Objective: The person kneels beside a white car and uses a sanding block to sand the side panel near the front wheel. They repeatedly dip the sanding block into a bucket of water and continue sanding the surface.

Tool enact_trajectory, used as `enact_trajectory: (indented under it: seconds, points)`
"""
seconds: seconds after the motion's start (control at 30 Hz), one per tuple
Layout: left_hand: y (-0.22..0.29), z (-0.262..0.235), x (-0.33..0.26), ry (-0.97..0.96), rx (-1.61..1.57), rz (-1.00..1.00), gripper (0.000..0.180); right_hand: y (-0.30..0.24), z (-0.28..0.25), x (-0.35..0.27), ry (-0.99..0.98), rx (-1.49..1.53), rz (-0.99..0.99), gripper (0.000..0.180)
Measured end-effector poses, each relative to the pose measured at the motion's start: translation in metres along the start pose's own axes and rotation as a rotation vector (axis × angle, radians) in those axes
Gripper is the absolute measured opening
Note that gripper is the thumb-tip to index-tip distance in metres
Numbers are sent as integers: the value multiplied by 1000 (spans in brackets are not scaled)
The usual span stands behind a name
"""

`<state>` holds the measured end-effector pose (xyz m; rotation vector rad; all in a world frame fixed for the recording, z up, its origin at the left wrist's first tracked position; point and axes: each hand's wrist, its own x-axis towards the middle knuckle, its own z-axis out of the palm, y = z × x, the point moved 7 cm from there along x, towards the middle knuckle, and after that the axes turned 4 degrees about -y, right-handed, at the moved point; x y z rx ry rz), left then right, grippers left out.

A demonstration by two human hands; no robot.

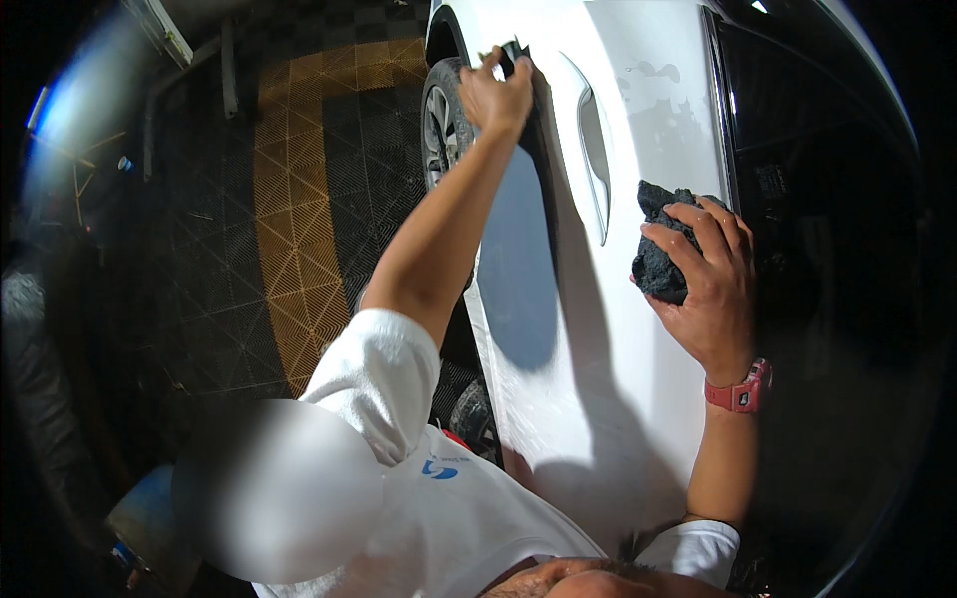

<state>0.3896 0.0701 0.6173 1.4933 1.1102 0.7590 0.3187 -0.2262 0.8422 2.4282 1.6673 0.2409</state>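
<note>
I've got the right grip (703, 274) bunched around a dark cloth (660, 254), pressing it flat on the white car door (568, 399). Left grip (495, 95) pinches a small black tool (513, 55) far ahead by the wheel (442, 125). Beside it lies a black and yellow grid floor (299, 229).

On the glossy white car door (638, 329), the right hand (713, 289) presses a dark crumpled cloth (660, 249); the left hand (495, 95) grips a small dark object (514, 55) near the door's far edge.
</note>
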Motion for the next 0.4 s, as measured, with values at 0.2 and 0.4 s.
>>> enact_trajectory:
  seconds: [0.2,0.4]
  points:
    - [3,-1,24,13,14,81,61,-1,-3,0,9,-1,-6,77]
    - [-19,3,-1,63,200,229,65,0,-1,2,7,-13,-22,76]
